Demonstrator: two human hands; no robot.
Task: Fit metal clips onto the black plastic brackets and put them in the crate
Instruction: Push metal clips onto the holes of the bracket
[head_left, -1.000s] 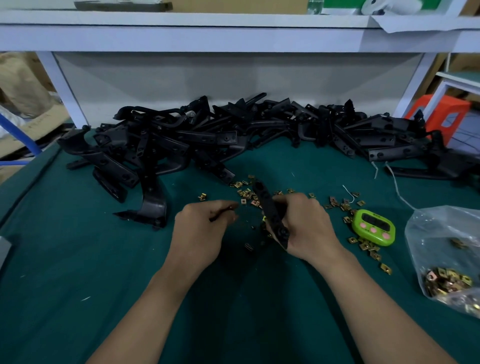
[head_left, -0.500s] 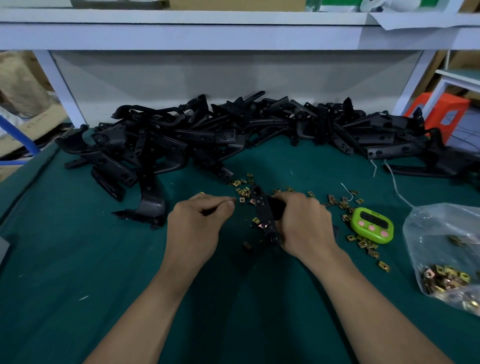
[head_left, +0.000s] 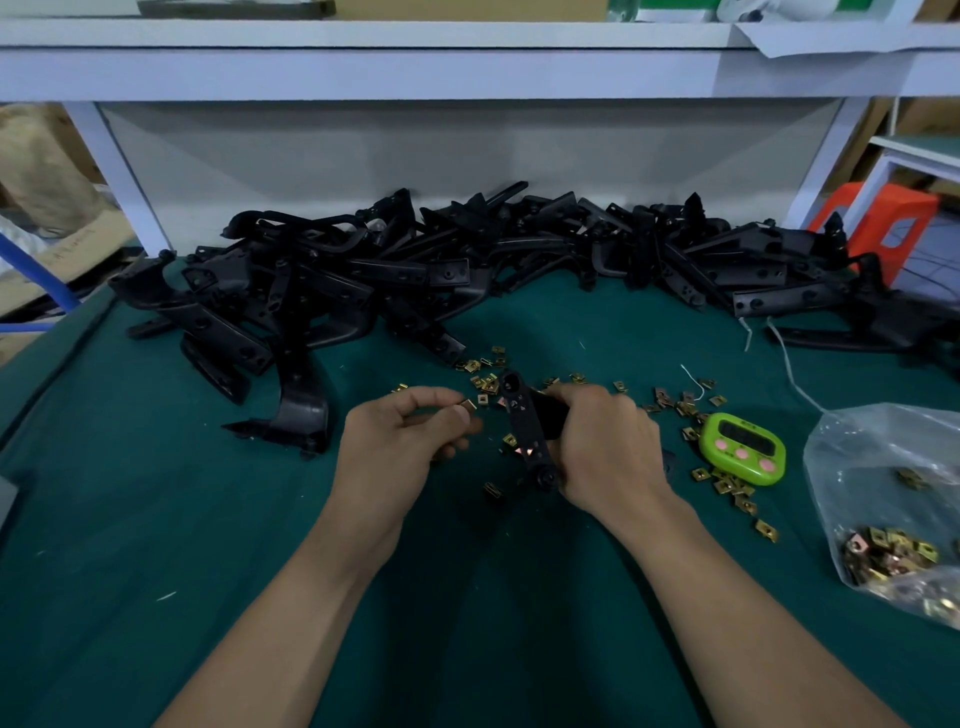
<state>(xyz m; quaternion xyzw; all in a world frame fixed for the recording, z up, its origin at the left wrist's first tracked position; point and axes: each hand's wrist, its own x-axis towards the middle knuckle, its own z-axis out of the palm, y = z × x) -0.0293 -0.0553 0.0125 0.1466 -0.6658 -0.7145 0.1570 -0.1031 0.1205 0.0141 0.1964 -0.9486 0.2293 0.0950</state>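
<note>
Left hand (head_left: 400, 441) pinches a small metal clip (head_left: 469, 404) (brass-coloured) just beside the black bracket (head_left: 524, 431), which the right hand (head_left: 605, 447) grips above the green table (head_left: 156, 519).

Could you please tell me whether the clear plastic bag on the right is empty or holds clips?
Not empty: a heap of gold-coloured metal clips lies low inside the bag.

A parts-assembly workshop: a green-covered surface (head_left: 156, 519) beneath a white shelf (head_left: 363, 67), black plastic brackets (head_left: 415, 280) heaped beyond the right hand (head_left: 602, 447), metal clips (head_left: 488, 383) strewn around it, a bag of clips (head_left: 883, 493) and green timer (head_left: 742, 449) to its right.
</note>
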